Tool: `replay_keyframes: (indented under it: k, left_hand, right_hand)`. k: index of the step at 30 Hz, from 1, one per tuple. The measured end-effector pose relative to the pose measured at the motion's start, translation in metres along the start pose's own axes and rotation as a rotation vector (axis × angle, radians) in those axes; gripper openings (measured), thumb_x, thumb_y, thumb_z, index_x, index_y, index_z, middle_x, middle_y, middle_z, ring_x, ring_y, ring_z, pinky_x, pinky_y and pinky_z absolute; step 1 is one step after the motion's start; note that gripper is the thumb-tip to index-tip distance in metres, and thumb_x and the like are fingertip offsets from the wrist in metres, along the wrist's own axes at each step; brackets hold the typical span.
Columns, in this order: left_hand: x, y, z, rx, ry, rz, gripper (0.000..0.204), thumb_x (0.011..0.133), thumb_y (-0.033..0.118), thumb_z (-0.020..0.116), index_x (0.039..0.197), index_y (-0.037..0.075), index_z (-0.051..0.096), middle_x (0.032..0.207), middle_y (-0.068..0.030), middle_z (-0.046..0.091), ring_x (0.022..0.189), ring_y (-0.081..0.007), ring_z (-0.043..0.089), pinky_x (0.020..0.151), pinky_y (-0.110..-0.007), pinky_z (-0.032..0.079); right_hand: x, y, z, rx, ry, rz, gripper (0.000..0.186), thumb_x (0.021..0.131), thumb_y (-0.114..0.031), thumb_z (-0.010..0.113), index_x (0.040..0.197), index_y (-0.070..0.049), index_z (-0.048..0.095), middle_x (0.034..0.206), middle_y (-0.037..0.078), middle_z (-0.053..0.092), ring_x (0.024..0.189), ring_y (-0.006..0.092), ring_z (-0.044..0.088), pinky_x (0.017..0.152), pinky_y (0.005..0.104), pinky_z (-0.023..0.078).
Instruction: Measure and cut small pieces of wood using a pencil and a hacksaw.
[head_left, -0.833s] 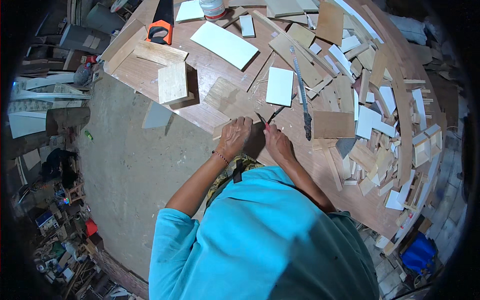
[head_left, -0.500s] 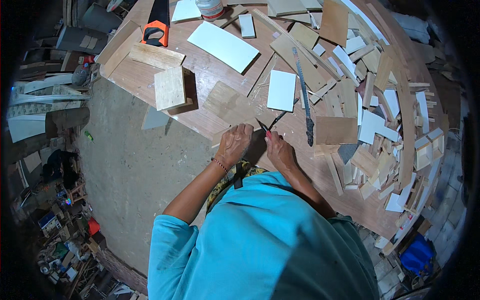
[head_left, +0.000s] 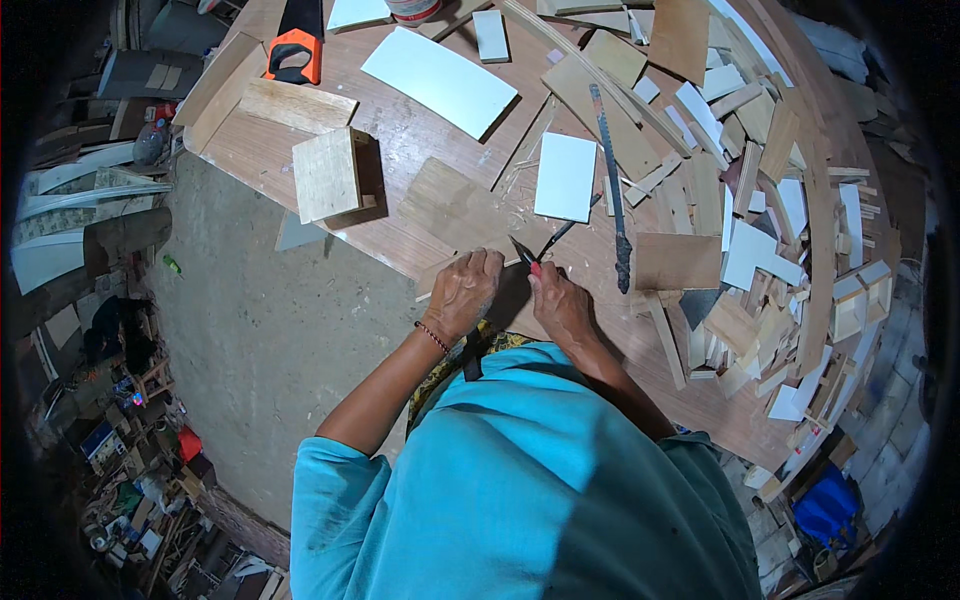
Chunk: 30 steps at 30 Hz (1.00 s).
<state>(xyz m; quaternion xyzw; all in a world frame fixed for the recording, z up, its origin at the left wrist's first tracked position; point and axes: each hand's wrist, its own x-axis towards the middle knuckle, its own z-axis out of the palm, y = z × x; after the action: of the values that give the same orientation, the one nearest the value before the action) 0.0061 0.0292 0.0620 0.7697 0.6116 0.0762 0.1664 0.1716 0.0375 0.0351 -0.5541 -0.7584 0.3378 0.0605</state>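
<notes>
Red-handled tool (head_left: 535,268) sits in the right hand (head_left: 563,305), fingers wrapped round it, on the person's side of the white block (head_left: 565,177). Shavings (head_left: 517,187) left of that block suggest some cutting done; what's left, I can't tell. The left hand (head_left: 468,290) curls by a wood strip (head_left: 428,281), its grip hidden.
</notes>
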Motion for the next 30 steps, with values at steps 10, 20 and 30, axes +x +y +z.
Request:
replay_keyframes:
  k: [10,20,30]
  left_hand:
    - [-0.001,0.002,0.000,0.032,-0.025,0.008,0.018,0.071,0.008,0.049,0.089,0.005,0.047,0.079,-0.0104,0.054,0.071,-0.0244,0.057,0.058,-0.033,0.047]
    - [-0.001,0.001,0.001,0.064,0.071,0.054,0.010,0.070,0.008,0.049,0.079,0.006,0.046,0.072,-0.0089,0.051,0.068,-0.0228,0.056,0.055,-0.031,0.047]
    - [-0.002,0.001,0.001,0.027,0.022,0.002,0.010,0.070,0.007,0.049,0.079,0.007,0.045,0.072,-0.0089,0.051,0.068,-0.0227,0.056,0.054,-0.031,0.046]
  right_hand:
    - [0.004,0.007,0.011,-0.030,0.006,0.010,0.017,0.084,-0.019,0.043,0.084,-0.002,0.040,0.063,0.020,0.054,0.059,0.0387,0.055,0.050,0.0466,0.042]
    - [0.010,0.009,0.016,-0.007,0.021,-0.004,0.016,0.083,-0.016,0.041,0.083,-0.001,0.041,0.064,0.021,0.055,0.061,0.0386,0.056,0.053,0.0470,0.044]
    - [0.005,0.004,0.008,0.024,-0.037,0.053,0.018,0.083,-0.016,0.043,0.078,0.001,0.043,0.063,0.023,0.056,0.060,0.0376,0.057,0.051,0.0456,0.045]
